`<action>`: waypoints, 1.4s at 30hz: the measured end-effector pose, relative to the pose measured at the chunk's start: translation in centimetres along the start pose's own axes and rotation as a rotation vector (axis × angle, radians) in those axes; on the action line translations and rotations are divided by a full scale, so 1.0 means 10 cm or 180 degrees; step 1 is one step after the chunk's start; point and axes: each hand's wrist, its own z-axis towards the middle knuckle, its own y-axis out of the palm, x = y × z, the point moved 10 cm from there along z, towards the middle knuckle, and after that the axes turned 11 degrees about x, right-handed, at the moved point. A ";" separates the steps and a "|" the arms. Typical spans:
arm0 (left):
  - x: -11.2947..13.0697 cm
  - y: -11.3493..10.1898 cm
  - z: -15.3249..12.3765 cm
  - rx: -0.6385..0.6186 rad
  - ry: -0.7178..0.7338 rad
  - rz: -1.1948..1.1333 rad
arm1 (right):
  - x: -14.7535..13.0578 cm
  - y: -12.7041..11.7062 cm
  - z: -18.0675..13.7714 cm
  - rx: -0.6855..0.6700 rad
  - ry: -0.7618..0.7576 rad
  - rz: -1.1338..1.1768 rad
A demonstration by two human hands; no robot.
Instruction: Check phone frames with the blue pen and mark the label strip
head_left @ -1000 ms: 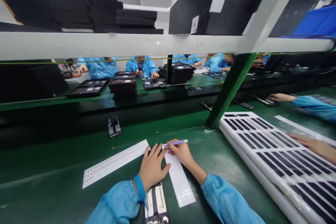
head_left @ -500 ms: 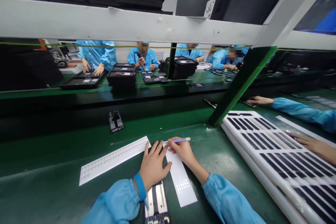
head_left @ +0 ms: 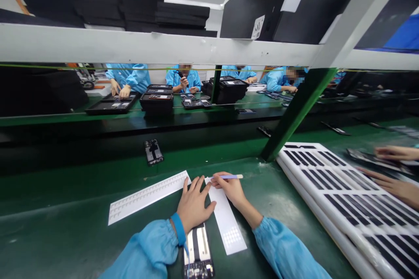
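Observation:
My left hand [head_left: 194,204] lies flat, fingers spread, on the top end of an opened phone body [head_left: 197,256] on the green bench. My right hand [head_left: 229,188] grips a thin blue-and-white pen-like tool [head_left: 228,177], its tip pointing left toward my left fingertips. Under my right hand lies a white sticker strip [head_left: 227,222]. A second, longer white strip [head_left: 148,197] lies to the left of my hands. Both arms wear light blue sleeves.
A stack of white trays [head_left: 340,196] with dark slots fills the right side; a co-worker's hands [head_left: 394,170] reach in there. A green post [head_left: 296,115] rises behind. Another phone body [head_left: 153,151] rides the dark conveyor. Several people in blue work across the line.
My hands stay in the same pose on the phone and strip. The co-worker's far hand has pulled back from the conveyor toward the trays. The camera has tilted slightly.

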 end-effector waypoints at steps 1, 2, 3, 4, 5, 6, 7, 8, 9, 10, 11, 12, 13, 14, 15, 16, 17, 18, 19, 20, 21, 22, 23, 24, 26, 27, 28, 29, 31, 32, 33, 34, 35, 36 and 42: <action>0.01 -0.07 0.00 0.0051 0.0013 0.0016 | -0.01 -0.02 0.00 0.0039 0.0007 0.0016; 0.02 -0.16 -0.03 0.0111 0.0047 0.0018 | -0.03 -0.04 0.00 0.0081 0.0010 0.0028; 0.02 -0.27 -0.07 0.0171 0.0097 -0.0002 | -0.05 -0.06 -0.02 0.0118 0.0009 0.0037; 0.00 -0.38 -0.14 0.0236 0.0135 -0.0044 | -0.08 -0.07 -0.04 0.0137 0.0007 0.0040; -0.04 -0.50 -0.24 0.0304 0.0142 -0.0104 | -0.11 -0.07 -0.09 0.0144 0.0003 0.0040; -0.10 -0.61 -0.35 0.0369 0.0111 -0.0173 | -0.14 -0.04 -0.14 0.0116 0.0010 0.0046; -0.17 -0.70 -0.48 0.0425 0.0055 -0.0239 | -0.16 0.01 -0.22 0.0042 0.0036 0.0064; -0.26 -0.77 -0.62 0.0462 -0.0016 -0.0291 | -0.17 0.09 -0.32 -0.0085 0.0083 0.0092; -0.34 -0.81 -0.74 0.0474 -0.0091 -0.0325 | -0.18 0.19 -0.42 -0.0248 0.0148 0.0123; -0.40 -0.83 -0.85 0.0465 -0.0152 -0.0341 | -0.18 0.30 -0.53 -0.0419 0.0222 0.0147; -0.45 -0.83 -0.94 0.0432 -0.0193 -0.0345 | -0.17 0.40 -0.64 -0.0573 0.0292 0.0157; -0.49 -0.81 -1.00 0.0389 -0.0222 -0.0338 | -0.15 0.49 -0.73 -0.0691 0.0349 0.0145; -0.50 -0.78 -1.03 0.0339 -0.0234 -0.0321 | -0.14 0.56 -0.80 -0.0753 0.0386 0.0115; -0.50 -0.75 -1.04 0.0282 -0.0230 -0.0296 | -0.12 0.62 -0.85 -0.0779 0.0414 0.0079; -0.49 -0.72 -1.04 0.0221 -0.0211 -0.0270 | -0.10 0.65 -0.87 -0.0783 0.0439 0.0052; -0.48 -0.69 -1.03 0.0158 -0.0195 -0.0244 | -0.07 0.68 -0.88 -0.0786 0.0468 0.0038; -0.47 -0.66 -1.01 0.0101 -0.0192 -0.0220 | -0.05 0.70 -0.89 -0.0789 0.0502 0.0036; -0.47 -0.64 -1.00 0.0051 -0.0200 -0.0205 | -0.03 0.71 -0.88 -0.0796 0.0542 0.0039; -0.47 -0.62 -0.99 0.0008 -0.0210 -0.0202 | -0.01 0.72 -0.88 -0.0805 0.0582 0.0044; -0.47 -0.61 -0.98 -0.0028 -0.0219 -0.0212 | 0.01 0.72 -0.87 -0.0817 0.0616 0.0042; -0.47 -0.60 -0.98 -0.0055 -0.0223 -0.0230 | 0.02 0.72 -0.87 -0.0829 0.0641 0.0033; -0.47 -0.59 -0.98 -0.0072 -0.0226 -0.0249 | 0.03 0.72 -0.87 -0.0842 0.0661 0.0019; -0.47 -0.59 -0.98 -0.0075 -0.0226 -0.0264 | 0.04 0.72 -0.87 -0.0856 0.0675 0.0003; -0.47 -0.59 -0.98 -0.0072 -0.0225 -0.0274 | 0.05 0.72 -0.87 -0.0871 0.0685 -0.0012; -0.47 -0.58 -0.98 -0.0066 -0.0223 -0.0279 | 0.05 0.72 -0.88 -0.0903 0.0679 -0.0042; -0.47 -0.58 -0.98 -0.0069 -0.0221 -0.0280 | 0.05 0.73 -0.89 -0.0919 0.0667 -0.0056; -0.47 -0.58 -0.98 -0.0078 -0.0221 -0.0280 | 0.05 0.73 -0.89 -0.0933 0.0652 -0.0070; -0.47 -0.58 -0.98 -0.0088 -0.0220 -0.0282 | 0.05 0.73 -0.89 -0.0940 0.0633 -0.0080; -0.47 -0.57 -0.97 -0.0110 -0.0222 -0.0287 | 0.05 0.73 -0.89 -0.0936 0.0604 -0.0089; -0.47 -0.57 -0.97 -0.0118 -0.0225 -0.0289 | 0.04 0.73 -0.89 -0.0932 0.0593 -0.0093; -0.47 -0.57 -0.97 -0.0120 -0.0226 -0.0288 | 0.04 0.73 -0.89 -0.0929 0.0578 -0.0101; -0.47 -0.57 -0.97 -0.0114 -0.0219 -0.0284 | 0.03 0.73 -0.88 -0.0933 0.0559 -0.0117; -0.47 -0.57 -0.98 -0.0109 -0.0204 -0.0273 | 0.03 0.74 -0.88 -0.0949 0.0537 -0.0140; -0.47 -0.57 -0.98 -0.0098 -0.0182 -0.0249 | 0.03 0.75 -0.88 -0.0969 0.0513 -0.0169; -0.36 -0.66 -0.93 0.0105 -0.0018 0.0203 | 0.02 0.72 -0.88 -0.0839 0.0243 -0.0298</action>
